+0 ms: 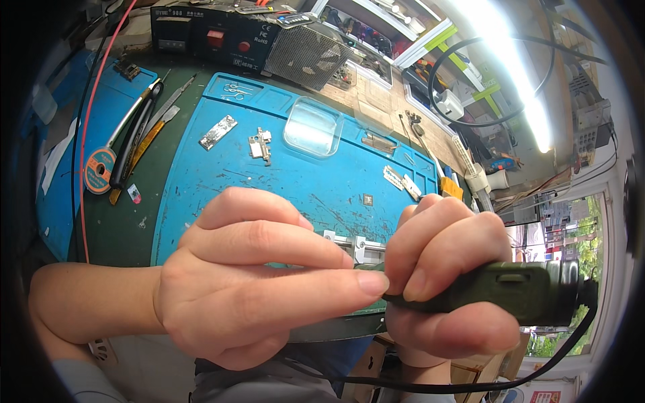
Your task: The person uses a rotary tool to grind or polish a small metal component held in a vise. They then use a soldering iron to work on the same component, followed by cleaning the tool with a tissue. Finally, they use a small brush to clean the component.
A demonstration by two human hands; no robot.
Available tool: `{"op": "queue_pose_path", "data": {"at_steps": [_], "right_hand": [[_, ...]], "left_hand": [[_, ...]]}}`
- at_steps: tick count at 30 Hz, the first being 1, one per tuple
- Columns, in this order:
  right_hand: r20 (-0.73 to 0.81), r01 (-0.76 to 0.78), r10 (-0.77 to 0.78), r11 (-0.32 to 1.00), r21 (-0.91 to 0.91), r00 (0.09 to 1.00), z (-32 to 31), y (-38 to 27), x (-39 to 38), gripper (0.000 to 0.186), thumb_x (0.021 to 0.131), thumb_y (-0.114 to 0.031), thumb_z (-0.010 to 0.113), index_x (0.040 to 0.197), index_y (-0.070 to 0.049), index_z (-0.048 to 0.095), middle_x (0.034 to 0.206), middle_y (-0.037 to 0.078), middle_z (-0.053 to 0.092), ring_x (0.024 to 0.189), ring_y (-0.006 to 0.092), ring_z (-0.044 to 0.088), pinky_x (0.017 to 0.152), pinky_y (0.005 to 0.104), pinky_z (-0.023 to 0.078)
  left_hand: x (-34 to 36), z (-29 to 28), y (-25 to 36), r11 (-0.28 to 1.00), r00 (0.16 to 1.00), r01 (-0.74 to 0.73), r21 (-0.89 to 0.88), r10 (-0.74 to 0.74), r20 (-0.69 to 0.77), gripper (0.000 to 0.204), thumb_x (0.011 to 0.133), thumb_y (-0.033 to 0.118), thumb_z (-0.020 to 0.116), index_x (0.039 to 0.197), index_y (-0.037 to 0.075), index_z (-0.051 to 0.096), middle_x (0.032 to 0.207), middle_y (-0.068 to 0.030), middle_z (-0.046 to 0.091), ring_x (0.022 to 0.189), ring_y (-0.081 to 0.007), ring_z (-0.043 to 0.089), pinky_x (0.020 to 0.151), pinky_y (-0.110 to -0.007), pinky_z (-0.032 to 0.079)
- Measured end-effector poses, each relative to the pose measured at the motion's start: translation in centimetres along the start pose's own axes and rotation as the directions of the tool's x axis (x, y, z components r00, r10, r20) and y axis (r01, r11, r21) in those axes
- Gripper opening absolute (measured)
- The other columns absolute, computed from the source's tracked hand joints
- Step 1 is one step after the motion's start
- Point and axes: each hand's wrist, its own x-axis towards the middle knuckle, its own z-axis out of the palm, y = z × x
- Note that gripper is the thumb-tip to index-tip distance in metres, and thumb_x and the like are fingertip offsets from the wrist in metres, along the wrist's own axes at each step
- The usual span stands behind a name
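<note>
Head view, only one: right hand (pixel 450 245) has its grip closed around a dark green corded tool (pixel 521 292), fingers curled over the front part, butt end sticking out to the right, probably so the black cable (pixel 583 336) can loop down and back clear of the work. Tool sits in the air at the near edge of the blue mat (pixel 295 195), front end aimed left. Left hand (pixel 235 282): index finger straight, tip up at the tool's front end by the right fingers, likely steadying or guiding it; other fingers bent, can't tell if this grip pinches anything. Silver metal fixture (pixel 359 248) shows behind the fingers, partly hidden; looks like a holder, presumably kept central for working over. Small square chip (pixel 367 199) lies loose beyond it. Clear tray (pixel 312 127) and metal parts (pixel 259 146) sit farther back, likely to leave the near area free. Tweezers and knives (pixel 144 141) lie left on the green tabletop (pixel 138 235), presumably within reach.
</note>
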Motion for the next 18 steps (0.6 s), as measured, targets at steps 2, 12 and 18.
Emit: {"op": "queue_pose_path", "data": {"at_steps": [2, 12, 18], "right_hand": [[0.0, -0.001, 0.001, 1.0, -0.001, 1.0, -0.01, -0.03, 0.02, 0.053, 0.096, -0.071, 0.047, 0.08, -0.021, 0.049, 0.075, -0.002, 0.051, 0.056, 0.0076, 0.041, 0.055, 0.0234, 0.031], [-0.001, -0.005, 0.005, 1.0, 0.003, 1.0, -0.04, 0.04, 0.07, 0.056, 0.095, -0.074, 0.047, 0.081, -0.02, 0.049, 0.073, -0.002, 0.051, 0.056, 0.0072, 0.039, 0.055, 0.0231, 0.03], [0.002, -0.01, 0.01, 1.0, 0.007, 1.0, 0.02, 0.03, 0.06, 0.058, 0.094, -0.075, 0.047, 0.081, -0.019, 0.049, 0.072, -0.002, 0.051, 0.055, 0.0069, 0.038, 0.055, 0.0229, 0.03]], "left_hand": [[0.03, -0.02, 0.04, 1.0, 1.0, 0.001, 0.004, -0.001, 0.0, 0.041, 0.083, -0.004, 0.053, 0.121, 0.005, 0.067, 0.103, -0.0029, 0.08, 0.099, -0.0165, 0.069, 0.089, -0.034, 0.045], [0.07, 0.02, 0.04, 1.0, 1.0, 0.004, -0.001, -0.004, -0.005, 0.042, 0.082, -0.005, 0.054, 0.12, 0.005, 0.067, 0.102, -0.0039, 0.08, 0.099, -0.0164, 0.069, 0.088, -0.034, 0.045], [0.01, 0.07, -0.02, 1.0, 1.0, 0.0, -0.002, 0.0, -0.011, 0.04, 0.084, -0.003, 0.054, 0.121, 0.005, 0.066, 0.103, -0.0032, 0.08, 0.099, -0.0165, 0.069, 0.088, -0.034, 0.045]]}}
